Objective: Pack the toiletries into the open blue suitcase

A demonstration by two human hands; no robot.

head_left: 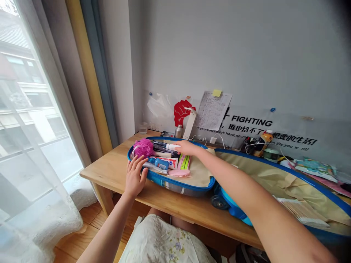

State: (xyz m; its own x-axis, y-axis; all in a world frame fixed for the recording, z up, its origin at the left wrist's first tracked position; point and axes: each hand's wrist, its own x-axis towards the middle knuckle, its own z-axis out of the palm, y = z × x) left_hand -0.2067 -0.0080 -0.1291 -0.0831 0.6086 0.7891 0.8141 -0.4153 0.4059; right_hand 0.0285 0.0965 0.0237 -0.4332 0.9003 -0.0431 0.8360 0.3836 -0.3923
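Observation:
An open blue-rimmed suitcase [201,187] lies on the wooden table, its beige-lined left half packed with small items. My left hand [136,174] rests on the near left rim with its fingers spread, close to a purple bath puff [143,147]. Reaching into the far side, my right hand [187,147] has its fingers closed on a white tube [172,147], which lies beside dark, slim items [159,145]. Between the hands are a blue bottle [160,163], a red-and-white toothpaste box [173,163], green packs [185,163] and a pink, flat item [178,172].
The suitcase's right half [255,171] holds a bundle of cotton swabs [303,211]. Behind stand a silver bottle [178,131], a plastic cup [143,128], a white box [189,125] and an orange-labelled bottle [264,140]. A sheer curtain [52,182] hangs at left.

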